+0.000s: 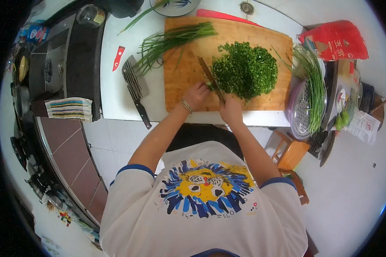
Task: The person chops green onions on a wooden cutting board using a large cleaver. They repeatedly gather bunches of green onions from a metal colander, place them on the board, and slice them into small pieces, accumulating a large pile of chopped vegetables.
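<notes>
My right hand is closed round the handle of a kitchen knife, whose blade points away over the wooden cutting board. Just left of the blade, my left hand has its fingers drawn together on a small bit of green chives, mostly hidden by the fingers. A large heap of finely chopped chives lies on the board, right of the knife. Uncut long chives stretch across the board's far left corner and hang over onto the white table.
Left of the board lie a slotted black-handled knife and a red-handled piece. A patterned plate stands behind. To the right are a colander with more long chives and a red bag. An orange wooden stool stands below.
</notes>
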`<state>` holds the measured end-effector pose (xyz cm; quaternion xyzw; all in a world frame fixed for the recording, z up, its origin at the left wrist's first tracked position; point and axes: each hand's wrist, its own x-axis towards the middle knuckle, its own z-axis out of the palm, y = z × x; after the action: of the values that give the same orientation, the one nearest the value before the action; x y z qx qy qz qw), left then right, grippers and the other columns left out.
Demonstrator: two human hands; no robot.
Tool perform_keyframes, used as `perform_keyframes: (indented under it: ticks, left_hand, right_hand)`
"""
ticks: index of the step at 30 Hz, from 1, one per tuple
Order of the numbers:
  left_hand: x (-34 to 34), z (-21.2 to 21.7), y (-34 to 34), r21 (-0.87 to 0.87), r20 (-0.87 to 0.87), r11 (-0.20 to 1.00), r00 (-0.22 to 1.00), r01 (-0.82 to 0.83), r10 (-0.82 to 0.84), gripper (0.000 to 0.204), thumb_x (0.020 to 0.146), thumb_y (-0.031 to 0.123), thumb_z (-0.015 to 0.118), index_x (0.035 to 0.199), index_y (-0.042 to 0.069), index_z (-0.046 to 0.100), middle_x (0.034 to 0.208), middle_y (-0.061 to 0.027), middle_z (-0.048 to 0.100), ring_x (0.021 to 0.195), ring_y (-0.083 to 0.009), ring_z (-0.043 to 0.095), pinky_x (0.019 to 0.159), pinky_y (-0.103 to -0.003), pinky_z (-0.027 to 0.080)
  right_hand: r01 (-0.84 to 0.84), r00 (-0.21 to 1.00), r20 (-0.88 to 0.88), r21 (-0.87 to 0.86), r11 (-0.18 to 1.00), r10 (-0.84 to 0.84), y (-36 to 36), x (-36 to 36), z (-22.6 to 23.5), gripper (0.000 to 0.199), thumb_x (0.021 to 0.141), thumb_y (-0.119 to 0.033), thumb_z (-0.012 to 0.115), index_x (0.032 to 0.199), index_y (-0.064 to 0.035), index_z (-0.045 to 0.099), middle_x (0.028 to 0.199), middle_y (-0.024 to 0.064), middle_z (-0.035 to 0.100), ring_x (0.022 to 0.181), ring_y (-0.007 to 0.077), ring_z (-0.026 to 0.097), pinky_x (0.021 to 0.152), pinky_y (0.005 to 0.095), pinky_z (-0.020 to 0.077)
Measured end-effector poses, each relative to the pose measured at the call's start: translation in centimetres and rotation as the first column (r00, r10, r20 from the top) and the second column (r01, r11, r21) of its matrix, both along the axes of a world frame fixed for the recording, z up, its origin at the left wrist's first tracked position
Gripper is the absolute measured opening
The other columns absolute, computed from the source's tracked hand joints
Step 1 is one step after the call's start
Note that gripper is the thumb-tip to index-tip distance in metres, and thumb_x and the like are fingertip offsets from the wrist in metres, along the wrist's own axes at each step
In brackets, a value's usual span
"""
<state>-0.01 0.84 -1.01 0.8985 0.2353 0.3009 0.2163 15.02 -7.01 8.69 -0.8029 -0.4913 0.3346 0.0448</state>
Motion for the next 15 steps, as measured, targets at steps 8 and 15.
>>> perform_keyframes:
  ticks: [8, 15]
  left_hand:
    - [0.1, -0.1, -0.6, 0.025, 0.001, 0.999, 0.999, -0.039, 0.039, 0.021, 0.064, 0.006, 0.056, 0.084, 0.001, 0.06, 0.094, -0.0132, 0.059, 0.093, -0.0308, 0.054, 0.08, -0.035, 0.049]
    - [-0.4, 0.1, -0.5, -0.007, -0.033, 1.0, 0.999, 0.014, -0.014, 0.023, 0.065, 0.007, 0.06, 0.087, 0.001, 0.061, 0.099, -0.0145, 0.058, 0.094, -0.0326, 0.055, 0.081, -0.039, 0.049]
  right_hand:
    - [-0.058, 0.998, 0.033, -0.109, 0.992, 0.062, 1.1, -0.1, -0.1, 0.016, 0.078, -0.012, 0.055, 0.09, -0.0006, 0.059, 0.082, 0.0249, 0.063, 0.08, 0.041, 0.062, 0.07, 0.0488, 0.0498]
    - [-0.018, 0.999, 0.028, -0.085, 0.996, 0.02, 2.3, -1.0, -2.1, 0.017, 0.076, -0.011, 0.057, 0.089, -0.0009, 0.06, 0.081, 0.0232, 0.064, 0.079, 0.0404, 0.062, 0.069, 0.0473, 0.0504]
